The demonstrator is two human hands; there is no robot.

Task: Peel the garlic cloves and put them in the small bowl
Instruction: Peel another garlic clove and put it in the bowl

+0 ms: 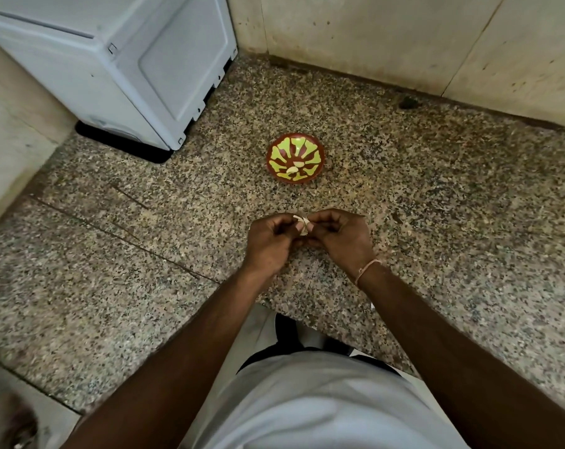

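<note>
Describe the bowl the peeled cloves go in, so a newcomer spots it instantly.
On the speckled stone counter, right of the white appliance and beyond both hands, sits the small bowl. It is round, red-brown with yellow-green petal shapes, and already holds pale peeled cloves.

Your work surface is a speckled granite counter (436, 205); on it stand a small bowl (295, 157) and a white appliance (129, 69).

Red-brown bowl (273, 150) yellow-green petals, speckled granite counter (436, 196)
</note>
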